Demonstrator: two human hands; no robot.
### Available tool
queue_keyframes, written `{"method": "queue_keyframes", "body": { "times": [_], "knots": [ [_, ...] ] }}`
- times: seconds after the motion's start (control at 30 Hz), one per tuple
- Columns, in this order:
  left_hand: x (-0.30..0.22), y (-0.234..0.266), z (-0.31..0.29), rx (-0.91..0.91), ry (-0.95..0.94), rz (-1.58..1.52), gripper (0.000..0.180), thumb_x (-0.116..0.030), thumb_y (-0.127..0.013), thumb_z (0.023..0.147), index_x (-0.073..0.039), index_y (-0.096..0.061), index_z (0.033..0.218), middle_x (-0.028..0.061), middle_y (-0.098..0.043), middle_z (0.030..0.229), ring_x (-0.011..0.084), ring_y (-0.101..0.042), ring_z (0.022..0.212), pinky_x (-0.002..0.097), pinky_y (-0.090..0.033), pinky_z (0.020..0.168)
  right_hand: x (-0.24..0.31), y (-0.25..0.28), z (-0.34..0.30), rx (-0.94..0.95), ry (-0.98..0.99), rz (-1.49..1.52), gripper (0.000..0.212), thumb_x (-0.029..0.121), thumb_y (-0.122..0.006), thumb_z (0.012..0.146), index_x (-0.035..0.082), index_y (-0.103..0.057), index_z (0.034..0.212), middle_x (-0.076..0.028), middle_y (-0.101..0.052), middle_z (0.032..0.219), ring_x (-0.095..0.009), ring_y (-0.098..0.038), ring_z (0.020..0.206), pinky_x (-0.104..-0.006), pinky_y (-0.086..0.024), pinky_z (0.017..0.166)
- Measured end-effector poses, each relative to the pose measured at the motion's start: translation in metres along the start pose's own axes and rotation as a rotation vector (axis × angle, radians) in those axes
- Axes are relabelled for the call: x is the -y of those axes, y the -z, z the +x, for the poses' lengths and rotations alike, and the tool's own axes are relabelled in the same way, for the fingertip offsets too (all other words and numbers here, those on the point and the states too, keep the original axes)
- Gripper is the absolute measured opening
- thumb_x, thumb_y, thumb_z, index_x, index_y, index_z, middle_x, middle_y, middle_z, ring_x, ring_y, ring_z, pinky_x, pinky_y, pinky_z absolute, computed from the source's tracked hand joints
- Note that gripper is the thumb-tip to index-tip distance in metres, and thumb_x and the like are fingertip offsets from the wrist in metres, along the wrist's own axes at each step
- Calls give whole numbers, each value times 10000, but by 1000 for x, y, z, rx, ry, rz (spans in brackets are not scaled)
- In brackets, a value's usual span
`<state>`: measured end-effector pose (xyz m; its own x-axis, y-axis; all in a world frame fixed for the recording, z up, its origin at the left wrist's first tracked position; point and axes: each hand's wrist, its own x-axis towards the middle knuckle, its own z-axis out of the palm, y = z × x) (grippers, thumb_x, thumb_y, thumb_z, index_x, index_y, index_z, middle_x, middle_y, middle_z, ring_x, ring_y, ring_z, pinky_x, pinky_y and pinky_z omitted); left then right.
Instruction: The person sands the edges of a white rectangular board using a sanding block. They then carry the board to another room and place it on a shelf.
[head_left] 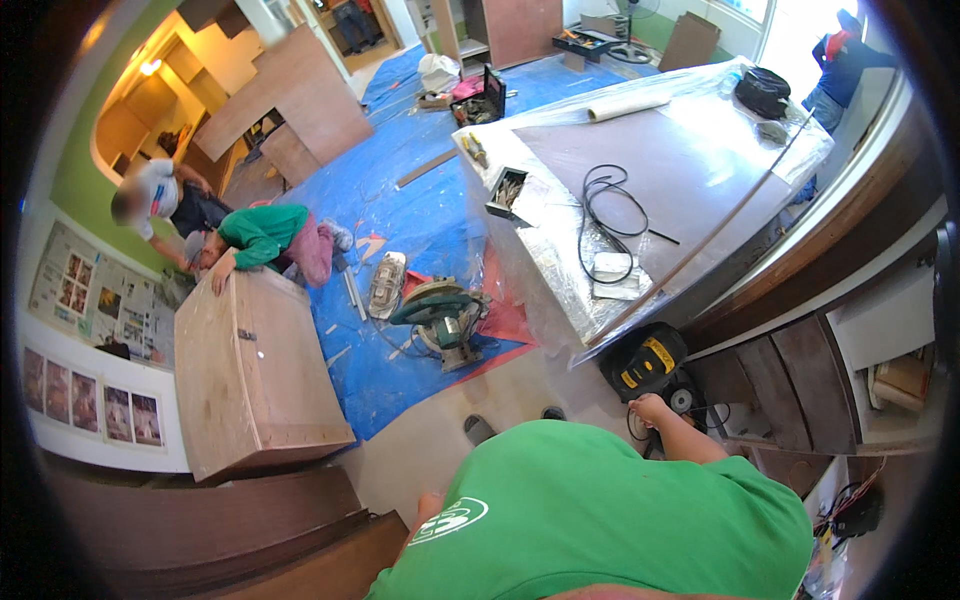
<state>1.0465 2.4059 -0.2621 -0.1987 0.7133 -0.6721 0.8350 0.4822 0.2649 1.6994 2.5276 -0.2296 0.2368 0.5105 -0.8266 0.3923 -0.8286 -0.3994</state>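
My right hand (652,410) is at my right side, fingers curled closed, close to a black machine with yellow labels (645,362). A thin dark cord or hose (632,427) loops beside those fingers; whether they grip it is hard to make out. The machine stands on the floor by the covered table, and a round pale part (681,401) shows on its lower side. Of my left hand (430,503) only a small part shows past my green shirt, low beside my body; its fingers are hidden.
A plastic-covered table (690,150) carries a coiled black cable (600,215) and a long thin strip (710,230). A green mitre saw (440,315) sits on blue sheeting (400,220). Two people lean at a wooden cabinet (260,360) on the left; another person (845,70) stands far right.
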Motion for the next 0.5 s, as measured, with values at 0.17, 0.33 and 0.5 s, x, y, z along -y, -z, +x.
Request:
{"method": "queue_keyframes", "body": {
  "times": [0.17, 0.33, 0.5],
  "knots": [
    [-15, 17, -9, -18, 88, -76, 417, -363, -621, 941, 36, -728, 885, 218, -729, 873, 346, -700, 795, 506, -539, 749, 0, 3, -4, 5, -54, 55, 280, 300, -673, 985, 32, -739, 1034, -78, -603, 652, -180, -533, 484, -348, -426, 444],
    [-20, 24, -8, -22, 102, -99, 397, -343, -633, 930, 41, -722, 886, 220, -724, 855, 323, -694, 788, 504, -531, 734, 1, 4, -5, -16, -20, 40, 282, 293, -681, 981, 22, -732, 1035, -82, -605, 654, -183, -520, 467, -350, -414, 437],
    [-24, 28, -6, -27, 116, -113, 377, -323, -645, 918, 46, -715, 887, 222, -720, 838, 300, -688, 780, 502, -522, 720, -2, 3, 1, -32, 25, 13, 287, 298, -683, 978, 17, -723, 1018, -83, -598, 639, -190, -511, 449, -351, -414, 434]
  ]
}}
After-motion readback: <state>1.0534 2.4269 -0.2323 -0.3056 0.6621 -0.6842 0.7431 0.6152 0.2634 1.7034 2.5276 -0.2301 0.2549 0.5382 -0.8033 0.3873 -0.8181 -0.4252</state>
